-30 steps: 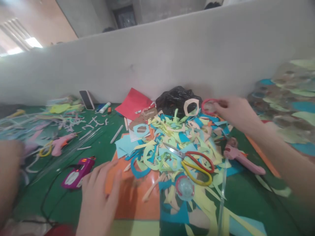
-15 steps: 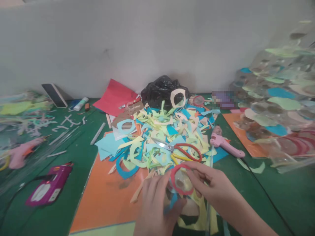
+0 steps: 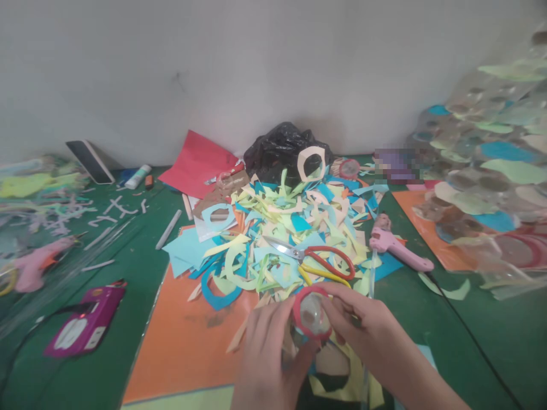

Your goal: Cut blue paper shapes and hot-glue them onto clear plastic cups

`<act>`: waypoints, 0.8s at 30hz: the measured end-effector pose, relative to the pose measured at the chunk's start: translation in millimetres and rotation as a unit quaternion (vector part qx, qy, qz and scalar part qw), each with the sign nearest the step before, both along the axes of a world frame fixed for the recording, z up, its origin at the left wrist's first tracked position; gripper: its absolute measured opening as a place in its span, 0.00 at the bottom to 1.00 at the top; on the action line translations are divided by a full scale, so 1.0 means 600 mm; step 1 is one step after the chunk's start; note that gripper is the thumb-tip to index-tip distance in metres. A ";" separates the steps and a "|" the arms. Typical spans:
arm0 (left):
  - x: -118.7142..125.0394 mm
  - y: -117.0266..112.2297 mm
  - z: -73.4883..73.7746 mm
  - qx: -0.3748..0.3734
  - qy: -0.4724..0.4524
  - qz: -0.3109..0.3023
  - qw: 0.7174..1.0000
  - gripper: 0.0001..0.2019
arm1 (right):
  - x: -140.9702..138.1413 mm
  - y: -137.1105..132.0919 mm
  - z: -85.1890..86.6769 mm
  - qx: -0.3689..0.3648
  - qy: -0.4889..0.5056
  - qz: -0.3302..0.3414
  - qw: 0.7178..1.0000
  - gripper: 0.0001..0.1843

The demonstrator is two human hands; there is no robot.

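Observation:
Between my two hands is a round, clear plastic piece [image 3: 311,316], like the end of a bottle, with a red ring [image 3: 298,310] around it. My left hand [image 3: 265,347] grips its left side, fingers above and thumb below. From the right, my right hand [image 3: 363,319] pinches the rim; some of its fingertips are hidden behind the piece. Just beyond lie scissors [image 3: 329,256] with one red and one yellow handle, on a heap of cut paper scraps [image 3: 273,228]. Paper scraps also lie beneath my hands.
A pink glue gun [image 3: 401,250] with a black cord lies to the right, another pink glue gun [image 3: 38,265] far left. Plastic pieces with coloured paper [image 3: 491,182] pile up at right. A purple box [image 3: 88,319], orange sheet [image 3: 183,341] and black plastic bag [image 3: 282,151] are around.
The red ring has shifted slightly left, and the clear plastic now fills more of it. Both hands keep their hold. The view has shifted a little.

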State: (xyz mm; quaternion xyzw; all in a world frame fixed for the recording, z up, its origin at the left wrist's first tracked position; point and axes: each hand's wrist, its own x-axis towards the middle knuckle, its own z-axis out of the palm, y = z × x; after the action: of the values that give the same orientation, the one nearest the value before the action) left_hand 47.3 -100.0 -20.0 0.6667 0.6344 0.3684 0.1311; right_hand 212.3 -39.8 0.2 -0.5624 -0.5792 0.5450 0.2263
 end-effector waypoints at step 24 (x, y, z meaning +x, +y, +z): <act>-0.024 0.002 -0.002 -0.025 0.055 -0.064 0.996 0.19 | -0.007 -0.002 -0.010 0.011 0.015 0.014 1.000 0.16</act>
State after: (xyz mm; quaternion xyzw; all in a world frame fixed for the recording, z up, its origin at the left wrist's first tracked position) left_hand 33.0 -98.7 -21.2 0.7221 0.6056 0.3056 0.1360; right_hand 208.0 -41.0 -5.7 -0.5435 -0.5891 0.5505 0.2336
